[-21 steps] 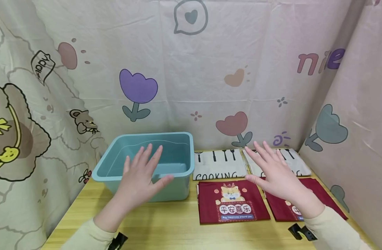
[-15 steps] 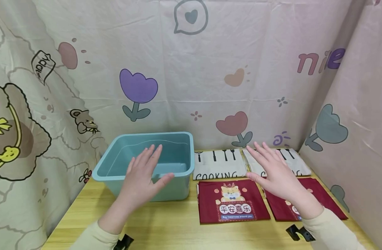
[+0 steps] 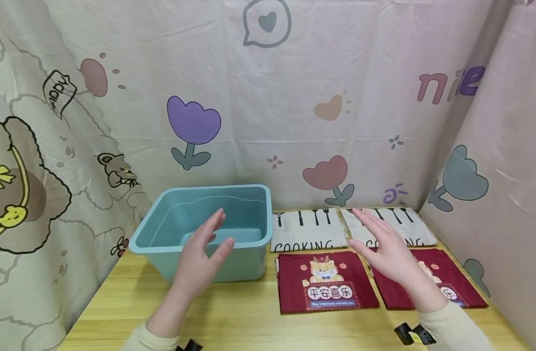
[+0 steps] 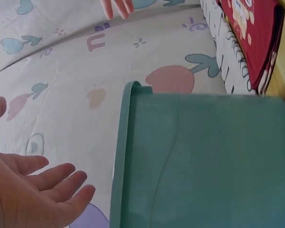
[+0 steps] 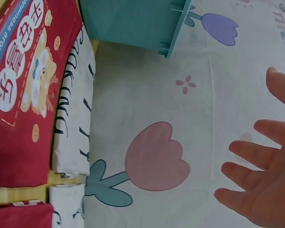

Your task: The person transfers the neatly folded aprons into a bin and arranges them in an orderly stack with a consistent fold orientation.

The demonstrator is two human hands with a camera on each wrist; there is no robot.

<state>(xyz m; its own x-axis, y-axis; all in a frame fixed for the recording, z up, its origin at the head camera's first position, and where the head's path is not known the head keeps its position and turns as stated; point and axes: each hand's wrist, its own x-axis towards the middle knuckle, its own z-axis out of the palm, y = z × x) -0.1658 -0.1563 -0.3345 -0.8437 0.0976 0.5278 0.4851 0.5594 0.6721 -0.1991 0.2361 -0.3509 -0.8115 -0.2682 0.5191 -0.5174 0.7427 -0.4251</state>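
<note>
My left hand (image 3: pixel 200 258) hovers in front of the teal plastic bin (image 3: pixel 246 265), its fingers fairly straight and holding nothing. In the left wrist view that hand (image 4: pixel 38 190) shows spread fingers beside the bin's wall (image 4: pixel 204 161). Over the right-hand folded cloths is my right hand (image 3: pixel 388 253), fingers extended, also holding nothing. Beneath and beside it lie two folded red cloths with a cartoon animal print, a left one (image 3: pixel 289 282) and a right one (image 3: pixel 452 278). Behind them are two folded white cloths printed with cutlery, a left one (image 3: pixel 289 236) and a right one (image 3: pixel 410 226).
A wooden table (image 3: pixel 232 317) carries the bin on the left and the cloths on the right. Pale patterned curtains (image 3: pixel 259 117) hang behind it and along both sides. A black strap piece (image 3: pixel 414 335) sits at the right wrist.
Both hands have turned, palms more toward each other. The left hand has shifted slightly right with its fingers closer together, while the right hand's fingers have also drawn together. Bin and cloths stay put.
</note>
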